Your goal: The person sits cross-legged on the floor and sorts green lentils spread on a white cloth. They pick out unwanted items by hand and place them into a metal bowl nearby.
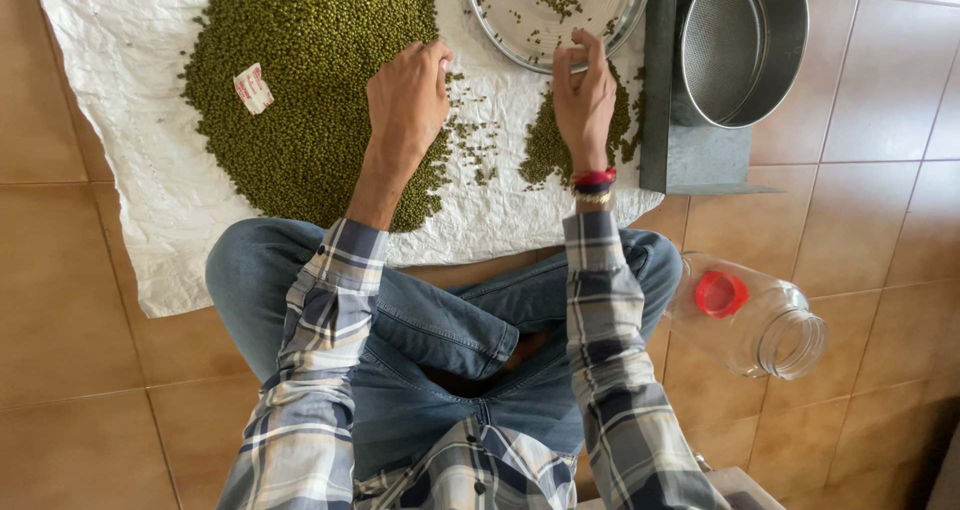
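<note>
Fingers (590, 55) of right hand (585, 105) pinch plate (620, 15) rim; left hand (408, 100) curled, rakes beans (310, 80), most unsorted, upper left.

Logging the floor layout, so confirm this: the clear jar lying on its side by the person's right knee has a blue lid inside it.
Not quite. The head view shows the lid is red, not blue. The rest holds: the clear jar lies on its side on the tiles by the person's right knee, lid inside.

Glossy tan floor tiles (80, 300) with thin grout lines fill the room beneath and around the fingers, evenly lit by soft daylight; no walls or furniture are visible.
</note>
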